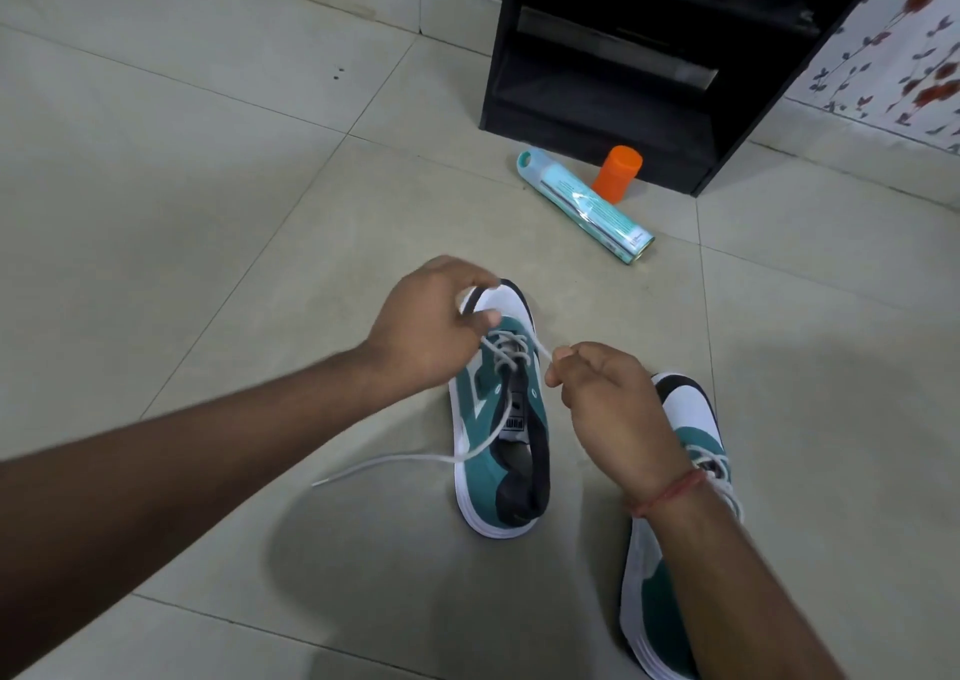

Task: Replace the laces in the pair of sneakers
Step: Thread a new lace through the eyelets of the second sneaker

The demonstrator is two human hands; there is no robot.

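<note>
Two teal, white and black sneakers stand on the tiled floor, toes pointing away from me. The left sneaker [506, 435] carries a grey-white lace [506, 349] through its front eyelets only. My left hand [426, 333] grips this sneaker's toe, thumb beside the lace. My right hand [605, 398] pinches one end of the lace, pulled taut to the right. The other lace end [384, 463] trails loose on the floor to the left. The right sneaker [685, 476] lies partly hidden under my right forearm; some lace shows on it.
A teal tube-shaped pack [584, 206] lies on the floor beyond the shoes, beside an upright orange cylinder [617, 174]. A black shelf unit [639, 66] stands behind them. A floral panel [893, 45] is at the right.
</note>
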